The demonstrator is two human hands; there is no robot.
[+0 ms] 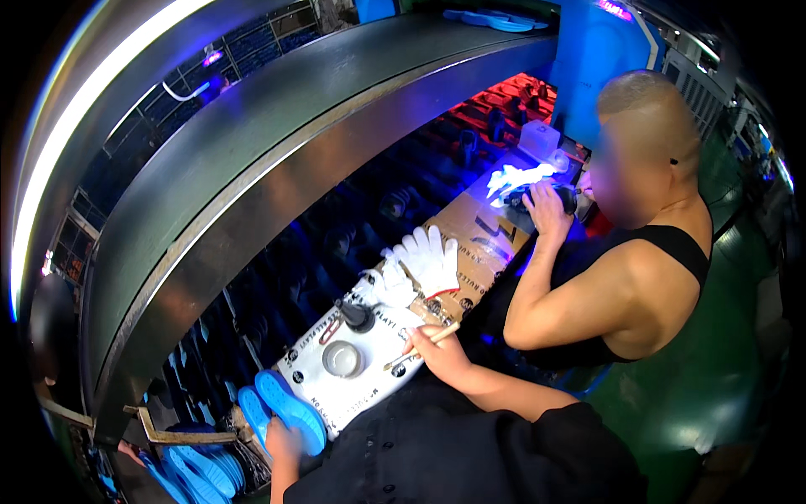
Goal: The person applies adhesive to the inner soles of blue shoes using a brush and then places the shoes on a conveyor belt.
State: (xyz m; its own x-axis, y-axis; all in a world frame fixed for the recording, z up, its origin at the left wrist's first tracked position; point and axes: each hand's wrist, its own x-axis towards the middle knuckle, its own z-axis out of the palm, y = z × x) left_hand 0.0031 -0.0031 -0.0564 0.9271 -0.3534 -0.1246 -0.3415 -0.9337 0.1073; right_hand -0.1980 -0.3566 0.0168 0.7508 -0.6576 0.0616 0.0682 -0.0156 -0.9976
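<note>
My right hand (440, 354) is closed around a thin brush (445, 333), its bristle end pointing down to the left over the white printed table cover (369, 391). At the lower left, my left hand (283, 440) grips a pair of bright blue shoe soles (290, 406) that lean beside the table's end; its fingers are partly blurred. Between the hands stands a small round grey cup (342, 359) on the cover. Behind it are a dark bottle with a pointed top (357, 316) and a small red-handled tool (331, 329).
White knit gloves (426, 259) lie farther along the cardboard-topped bench. At right sits a co-worker (625, 277), hands on a dark item under bright light. A curved conveyor belt (277, 109) crosses behind. More blue soles (201, 472) are stacked at lower left.
</note>
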